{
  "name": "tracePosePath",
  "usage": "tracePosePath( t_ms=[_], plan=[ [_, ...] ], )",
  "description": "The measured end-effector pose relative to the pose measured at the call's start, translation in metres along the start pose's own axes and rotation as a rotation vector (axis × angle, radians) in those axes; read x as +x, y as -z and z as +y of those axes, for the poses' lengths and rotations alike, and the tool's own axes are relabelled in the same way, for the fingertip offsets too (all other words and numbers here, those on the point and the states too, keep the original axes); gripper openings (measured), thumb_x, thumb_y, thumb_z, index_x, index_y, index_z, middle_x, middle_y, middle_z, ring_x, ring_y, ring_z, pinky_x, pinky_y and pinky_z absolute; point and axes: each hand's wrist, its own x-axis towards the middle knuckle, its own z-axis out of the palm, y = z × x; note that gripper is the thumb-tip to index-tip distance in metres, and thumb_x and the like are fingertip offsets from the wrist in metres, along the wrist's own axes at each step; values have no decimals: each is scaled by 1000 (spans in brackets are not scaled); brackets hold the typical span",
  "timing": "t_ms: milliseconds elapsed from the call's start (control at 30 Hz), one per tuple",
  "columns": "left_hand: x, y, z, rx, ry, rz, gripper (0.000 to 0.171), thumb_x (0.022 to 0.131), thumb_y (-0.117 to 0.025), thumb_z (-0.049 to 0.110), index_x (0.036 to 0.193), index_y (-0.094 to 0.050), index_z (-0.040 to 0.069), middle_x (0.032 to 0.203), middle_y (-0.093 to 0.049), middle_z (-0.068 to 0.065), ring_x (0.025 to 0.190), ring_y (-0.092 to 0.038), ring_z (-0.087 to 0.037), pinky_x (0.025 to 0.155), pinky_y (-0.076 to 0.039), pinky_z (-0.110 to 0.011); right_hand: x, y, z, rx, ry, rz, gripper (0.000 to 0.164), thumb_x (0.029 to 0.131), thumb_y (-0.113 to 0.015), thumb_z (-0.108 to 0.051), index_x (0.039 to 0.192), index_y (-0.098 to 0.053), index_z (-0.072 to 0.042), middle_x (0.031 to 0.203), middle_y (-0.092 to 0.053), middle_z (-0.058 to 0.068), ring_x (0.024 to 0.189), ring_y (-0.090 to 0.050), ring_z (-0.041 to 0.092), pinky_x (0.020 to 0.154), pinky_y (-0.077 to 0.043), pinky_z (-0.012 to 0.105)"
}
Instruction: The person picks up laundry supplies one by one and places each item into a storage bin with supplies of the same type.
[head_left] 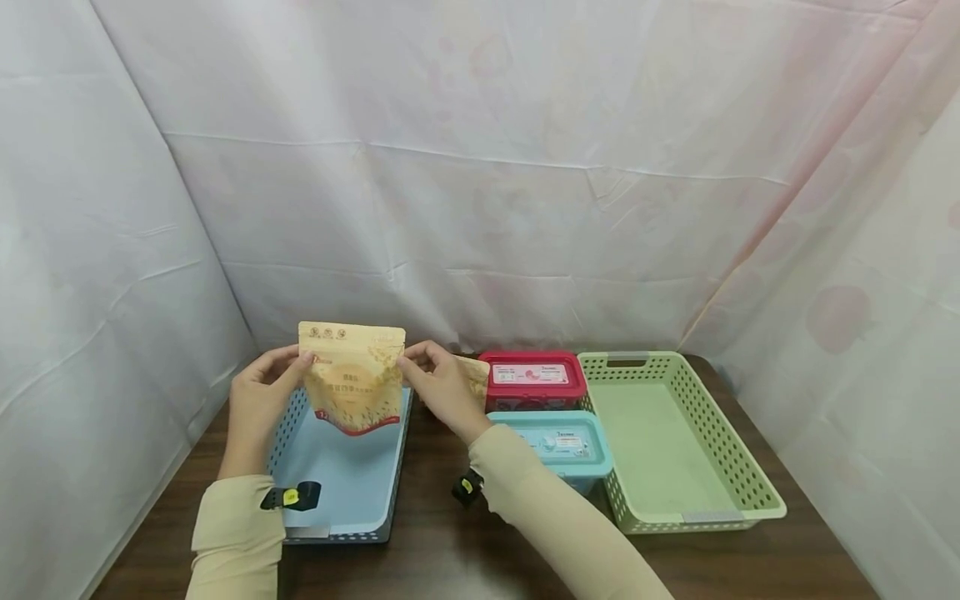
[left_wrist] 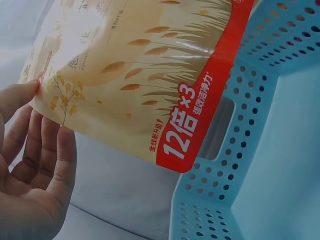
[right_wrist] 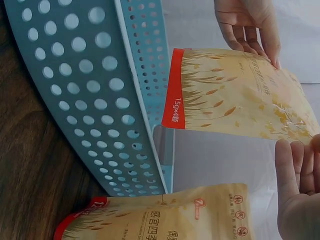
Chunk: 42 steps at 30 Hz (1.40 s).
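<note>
yellow pouch (head_left: pixel 352 379) is pinched at opposite edges by left hand (head_left: pixel 258 393) and right hand (head_left: pixel 446 386).

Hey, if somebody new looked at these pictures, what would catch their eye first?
Probably the yellow pouch, held up between the left hand and right hand, overlapping the blue basket in the head view. Next, the vivid red-lidded box, just beyond the turquoise box and beside the far end of the green basket.
</note>
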Motion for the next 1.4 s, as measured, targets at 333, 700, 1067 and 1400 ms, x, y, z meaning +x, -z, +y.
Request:
tracePosePath(
  t_ms=[333, 700, 1067, 1400],
  plan=[
    [15, -3, -11, 101, -27, -56, 64, 89, -66, 60, 134, -64, 14, 112, -64, -6, 94, -60, -12, 86, -49, -34, 10, -2, 15, -20, -63, 8, 17, 99, -66, -32, 104, -69, -16, 89, -64, 1, 62, -54, 15, 50, -49, 30],
    [23, -5, -23, 220, -86, -44, 62, 91, -66, 58, 129, -68, 9, 119, -66, -15, 113, -55, -29, 91, -48, -50, 18, -3, 25, -218, -54, -2, 12, 99, -66, -27, 101, -69, -15, 85, -64, -3, 57, -56, 12, 53, -51, 27],
    [27, -7, -32, 285, -129, -79, 54, 93, -68, 51, 123, -70, 7, 117, -67, -18, 113, -58, -36, 94, -45, -60, 22, -6, 46, -324, 4, 6, 9, 98, -67, -22, 98, -71, -13, 86, -67, -6, 76, -58, 7, 66, -51, 23],
    [39, -16, -41, 296, -125, -72, 47, 95, -69, 43, 124, -69, 6, 115, -68, -18, 109, -61, -35, 92, -48, -56, 28, -13, 54, -367, 16, 29, 7, 98, -67, -20, 97, -70, -13, 89, -68, -4, 80, -61, 8, 72, -52, 24]
  ],
)
